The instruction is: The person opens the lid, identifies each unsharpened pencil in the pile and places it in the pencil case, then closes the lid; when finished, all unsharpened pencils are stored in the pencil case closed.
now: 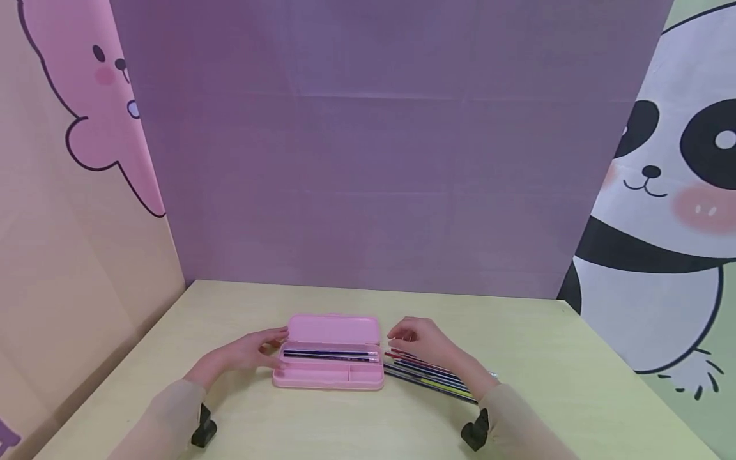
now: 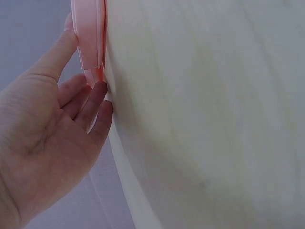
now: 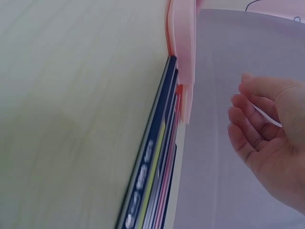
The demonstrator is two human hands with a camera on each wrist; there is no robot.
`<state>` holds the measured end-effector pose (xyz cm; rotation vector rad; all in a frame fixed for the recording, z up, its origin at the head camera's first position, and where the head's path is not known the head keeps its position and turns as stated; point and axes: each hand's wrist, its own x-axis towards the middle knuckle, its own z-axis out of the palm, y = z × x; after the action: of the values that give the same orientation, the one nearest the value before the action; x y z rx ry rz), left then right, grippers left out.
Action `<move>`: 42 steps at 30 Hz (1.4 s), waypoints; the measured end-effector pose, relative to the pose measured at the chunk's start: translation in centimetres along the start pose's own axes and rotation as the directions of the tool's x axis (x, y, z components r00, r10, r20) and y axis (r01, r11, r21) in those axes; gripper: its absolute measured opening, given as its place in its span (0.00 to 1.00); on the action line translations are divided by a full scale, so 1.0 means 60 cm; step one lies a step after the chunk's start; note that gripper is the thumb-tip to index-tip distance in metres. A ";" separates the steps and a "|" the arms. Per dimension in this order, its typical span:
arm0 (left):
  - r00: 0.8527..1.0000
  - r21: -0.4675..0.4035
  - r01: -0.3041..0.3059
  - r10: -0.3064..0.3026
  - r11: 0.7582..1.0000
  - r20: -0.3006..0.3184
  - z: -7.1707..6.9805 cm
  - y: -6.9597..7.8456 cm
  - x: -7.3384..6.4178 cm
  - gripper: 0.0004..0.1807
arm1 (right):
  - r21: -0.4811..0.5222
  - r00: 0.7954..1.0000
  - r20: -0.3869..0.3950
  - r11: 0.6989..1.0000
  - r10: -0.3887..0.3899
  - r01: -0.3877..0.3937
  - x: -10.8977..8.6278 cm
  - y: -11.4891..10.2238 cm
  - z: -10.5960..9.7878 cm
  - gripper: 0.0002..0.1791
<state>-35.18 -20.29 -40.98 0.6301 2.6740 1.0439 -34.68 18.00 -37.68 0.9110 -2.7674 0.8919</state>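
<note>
A pink pencil case (image 1: 310,377) lies on the table with its lid (image 1: 333,329) folded back. Dark pencils (image 1: 330,354) lie lengthwise in its long rear compartment; the front compartments look bare. At the case's left end, my left hand (image 1: 247,351) holds it, with the thumb on the tray's side and fingers by the lid. My right hand (image 1: 425,338) hovers just right of the case, fingers loosely bent and nothing visible between them. Under and in front of that hand, a row of several pencils (image 1: 437,381), dark, yellow and red, lies slantwise with tips by the case.
The pale wooden table (image 1: 322,428) ends at a purple backdrop (image 1: 368,191). Black wrist-camera mounts (image 1: 204,427) sit at both wrists. A panda picture (image 1: 661,255) is on the right wall and a pink cartoon figure (image 1: 75,64) on the left wall.
</note>
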 end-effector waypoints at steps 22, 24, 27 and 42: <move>1.000 0.010 0.026 -0.026 1.000 -0.004 -0.003 0.000 -0.002 0.46 | -0.057 1.000 -0.012 0.998 0.019 -0.019 -0.045 0.047 -0.047 0.11; 1.000 0.005 0.029 -0.029 1.000 -0.003 -0.003 0.000 -0.002 0.46 | -0.056 1.000 -0.009 0.998 0.025 -0.025 -0.049 0.048 -0.051 0.11; 0.999 -0.007 0.033 -0.033 0.999 -0.005 -0.002 0.000 -0.002 0.46 | -0.061 1.000 0.003 0.998 0.014 -0.013 -0.053 0.053 -0.057 0.11; 0.999 -0.009 0.035 -0.035 0.999 -0.002 -0.001 0.004 -0.002 0.45 | -0.043 0.997 0.061 0.998 0.054 -0.052 -0.078 0.082 -0.068 0.09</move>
<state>-35.05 -20.26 -40.76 0.5793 2.6703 1.0473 -34.00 25.87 -38.02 0.8775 -2.8642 0.8235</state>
